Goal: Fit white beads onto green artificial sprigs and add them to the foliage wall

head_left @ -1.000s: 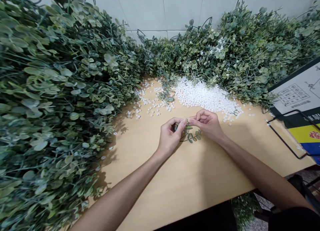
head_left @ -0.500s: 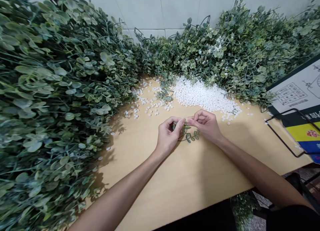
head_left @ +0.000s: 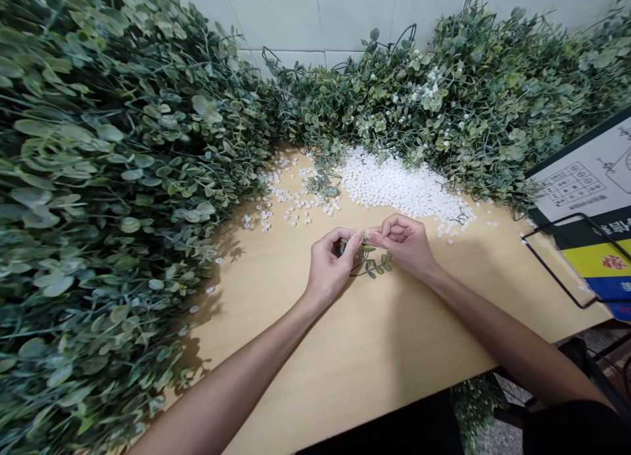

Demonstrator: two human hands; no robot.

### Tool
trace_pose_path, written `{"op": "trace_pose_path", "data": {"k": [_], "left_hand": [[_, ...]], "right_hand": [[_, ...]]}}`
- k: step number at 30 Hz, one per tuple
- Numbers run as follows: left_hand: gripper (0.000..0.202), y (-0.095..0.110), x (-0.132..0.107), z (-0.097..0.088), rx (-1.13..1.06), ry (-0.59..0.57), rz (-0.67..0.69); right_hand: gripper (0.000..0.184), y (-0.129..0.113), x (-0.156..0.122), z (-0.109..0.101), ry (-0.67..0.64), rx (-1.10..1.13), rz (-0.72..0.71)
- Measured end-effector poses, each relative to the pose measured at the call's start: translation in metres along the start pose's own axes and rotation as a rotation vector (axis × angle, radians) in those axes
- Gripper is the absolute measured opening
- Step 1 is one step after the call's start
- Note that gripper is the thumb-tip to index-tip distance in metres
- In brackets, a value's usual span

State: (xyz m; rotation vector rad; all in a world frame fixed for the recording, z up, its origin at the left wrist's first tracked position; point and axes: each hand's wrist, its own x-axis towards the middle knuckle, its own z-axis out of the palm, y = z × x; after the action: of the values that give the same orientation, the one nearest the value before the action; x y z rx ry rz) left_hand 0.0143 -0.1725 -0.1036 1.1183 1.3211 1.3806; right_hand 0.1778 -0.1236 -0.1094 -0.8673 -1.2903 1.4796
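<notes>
My left hand (head_left: 332,263) is closed on an artificial leaf sprig (head_left: 378,267), thumb and forefinger pinching its upper end. The sprig's small green leaves hang between my hands, just above the table. My right hand (head_left: 405,246) is closed too, its fingertips pinched together right against the left thumb at the same end of the sprig. Whatever tiny part lies between those right fingertips is hidden. Just beyond my hands, a heap of small white plastic pieces (head_left: 394,182) is spread on the wooden table (head_left: 305,363).
Dense artificial foliage (head_left: 98,198) banks up along the left, with more greenery (head_left: 493,106) along the back wall. Loose white pieces and a small sprig (head_left: 323,184) lie left of the heap. On the right stands a printed board (head_left: 576,179) beside a black wire frame (head_left: 552,263).
Both hands keep the same pinch at the sprig's end. Only a slight shift of the whole view shows.
</notes>
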Motion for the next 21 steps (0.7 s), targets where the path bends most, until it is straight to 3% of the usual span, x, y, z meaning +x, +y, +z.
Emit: {"op": "trace_pose_path", "data": {"k": [8, 11, 13, 16, 18, 21], "left_hand": [[0.035, 0.0, 0.0, 0.0, -0.016, -0.011, -0.008], [0.033, -0.001, 0.002, -0.001, -0.082, -0.027, -0.011], [0.032, 0.0, 0.003, 0.0, -0.107, -0.02, -0.005], [0.041, 0.003, 0.003, 0.002, -0.102, -0.024, -0.024], [0.046, 0.003, 0.002, 0.003, -0.07, -0.049, -0.03], [0.042, 0.0, 0.0, 0.003, 0.035, -0.065, 0.019]], "right_hand": [[0.039, -0.003, -0.001, 0.006, -0.012, 0.037, -0.041], [0.037, -0.01, 0.003, -0.002, 0.006, -0.021, -0.076], [0.032, -0.014, 0.008, -0.017, 0.107, -0.185, -0.198], [0.015, -0.018, 0.02, -0.048, 0.313, -0.676, -0.489], [0.01, -0.016, 0.027, -0.067, 0.333, -0.969, -0.605], [0.014, -0.011, 0.034, -0.081, 0.289, -1.194, -0.604]]}}
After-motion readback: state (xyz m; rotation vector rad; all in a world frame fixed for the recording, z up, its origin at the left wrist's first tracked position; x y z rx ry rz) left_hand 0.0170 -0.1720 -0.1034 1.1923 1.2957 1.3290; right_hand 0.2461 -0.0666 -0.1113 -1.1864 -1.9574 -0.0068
